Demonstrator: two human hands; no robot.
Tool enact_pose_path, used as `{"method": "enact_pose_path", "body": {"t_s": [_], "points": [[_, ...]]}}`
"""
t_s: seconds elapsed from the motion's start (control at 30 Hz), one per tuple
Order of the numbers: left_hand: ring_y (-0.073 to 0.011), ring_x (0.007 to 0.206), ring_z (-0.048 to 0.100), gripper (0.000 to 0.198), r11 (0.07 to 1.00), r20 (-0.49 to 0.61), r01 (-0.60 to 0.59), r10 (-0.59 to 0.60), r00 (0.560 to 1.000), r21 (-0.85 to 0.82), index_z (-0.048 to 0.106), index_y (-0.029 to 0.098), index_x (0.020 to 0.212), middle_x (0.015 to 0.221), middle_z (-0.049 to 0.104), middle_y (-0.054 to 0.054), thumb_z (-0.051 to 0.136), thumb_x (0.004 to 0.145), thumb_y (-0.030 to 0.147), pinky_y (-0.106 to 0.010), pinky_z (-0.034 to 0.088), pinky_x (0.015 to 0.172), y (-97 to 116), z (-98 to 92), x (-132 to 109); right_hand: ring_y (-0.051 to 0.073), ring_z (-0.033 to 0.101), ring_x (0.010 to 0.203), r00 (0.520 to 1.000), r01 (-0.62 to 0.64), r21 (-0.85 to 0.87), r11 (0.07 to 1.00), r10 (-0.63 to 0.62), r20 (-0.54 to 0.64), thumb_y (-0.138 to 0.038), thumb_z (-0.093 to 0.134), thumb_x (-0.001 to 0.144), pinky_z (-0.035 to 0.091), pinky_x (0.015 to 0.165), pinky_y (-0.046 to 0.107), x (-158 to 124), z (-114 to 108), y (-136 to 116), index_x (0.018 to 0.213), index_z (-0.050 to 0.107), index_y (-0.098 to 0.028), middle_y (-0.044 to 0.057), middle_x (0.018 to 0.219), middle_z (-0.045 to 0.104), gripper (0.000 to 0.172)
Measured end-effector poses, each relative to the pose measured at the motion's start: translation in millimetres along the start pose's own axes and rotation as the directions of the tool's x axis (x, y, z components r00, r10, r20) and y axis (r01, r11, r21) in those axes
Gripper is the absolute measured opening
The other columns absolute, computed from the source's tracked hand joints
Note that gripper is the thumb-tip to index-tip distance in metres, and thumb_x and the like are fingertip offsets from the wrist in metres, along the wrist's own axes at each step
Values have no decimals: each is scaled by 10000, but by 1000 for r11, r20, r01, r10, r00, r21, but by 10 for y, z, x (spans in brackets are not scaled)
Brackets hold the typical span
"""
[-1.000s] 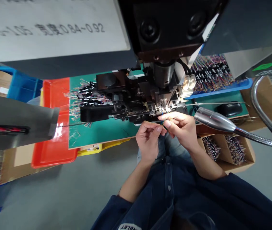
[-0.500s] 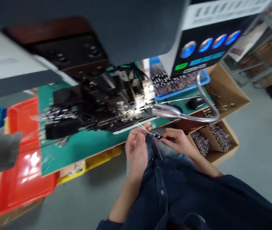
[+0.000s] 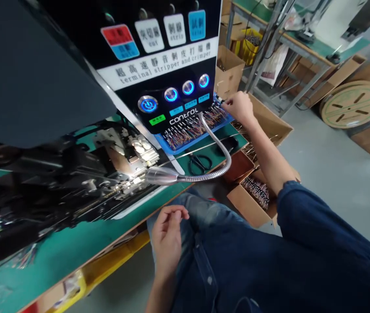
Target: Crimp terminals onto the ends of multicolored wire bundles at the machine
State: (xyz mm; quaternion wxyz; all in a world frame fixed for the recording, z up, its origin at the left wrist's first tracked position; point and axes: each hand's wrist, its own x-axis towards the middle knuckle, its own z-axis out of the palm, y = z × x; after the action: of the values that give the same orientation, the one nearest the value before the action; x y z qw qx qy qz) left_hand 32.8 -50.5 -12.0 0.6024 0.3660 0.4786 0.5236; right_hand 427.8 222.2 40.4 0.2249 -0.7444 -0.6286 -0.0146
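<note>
Two grips | right hand (image 3: 240, 108) narrow at blue tray (image 3: 198, 138) | left hand (image 3: 168, 230) loose, empty

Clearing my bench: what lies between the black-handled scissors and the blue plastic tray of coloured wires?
In the head view, a thin straight wire crosses the green mat there.

The black control panel (image 3: 129, 82) carries a white strip (image 3: 157, 65) reading "terminal stripper and crimper" beneath a Chinese line. Above it, the white keys (image 3: 161, 32) read "cut" and "strip". The red key (image 3: 118, 35) and blue key (image 3: 196, 25) show Chinese characters; small print is illegible. "CONTROL" (image 3: 183, 116) appears below the round lit buttons (image 3: 188, 87).
</note>
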Motion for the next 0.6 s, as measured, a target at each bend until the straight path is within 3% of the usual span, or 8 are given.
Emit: {"method": "enact_pose_path", "body": {"t_s": [0.1,0.27,0.4,0.53,0.6], "points": [[-166,863,670,189,996,-24,-6,8,1000,87,803,213,1002,933,729,-33,834,989,399,-268,572,824,-52,-132,-28,384,706,1091,996,-90,-10,996,89,-31,-263,700,982,587,964,556,197,166,-90,1049,847,-101,218,1008,796,228],[-188,863,725,237,963,-95,10,16,995,269,811,212,1035,956,780,-46,822,987,444,-296,599,829,-136,-398,-25,380,691,1136,999,-12,-20,1000,13,41,-122,580,956,562,1005,542,146,231,-95,1133,842,-146,220,1212,797,317],[-193,835,754,250,895,-80,-20,62,995,446,812,214,1020,923,803,-42,794,996,462,-294,617,815,-37,-503,-7,350,681,1179,995,57,-21,998,-55,78,-76,523,943,541,1040,495,140,228,-34,1219,836,-170,192,1283,795,428],[-218,849,784,288,809,-114,-87,187,976,581,815,207,1060,966,833,-57,787,989,484,-323,638,820,97,-771,12,326,686,1152,996,82,3,997,-82,-32,-117,499,975,527,1054,467,90,81,2,1218,845,-170,184,1223,813,425],[-250,913,797,319,733,-200,-100,310,929,673,815,192,1119,1041,840,-84,778,996,484,-377,645,889,168,-1031,45,317,705,1102,992,101,12,995,-100,-80,-152,513,995,534,1028,460,-3,-40,-11,1183,855,-179,176,1180,829,391]]}}
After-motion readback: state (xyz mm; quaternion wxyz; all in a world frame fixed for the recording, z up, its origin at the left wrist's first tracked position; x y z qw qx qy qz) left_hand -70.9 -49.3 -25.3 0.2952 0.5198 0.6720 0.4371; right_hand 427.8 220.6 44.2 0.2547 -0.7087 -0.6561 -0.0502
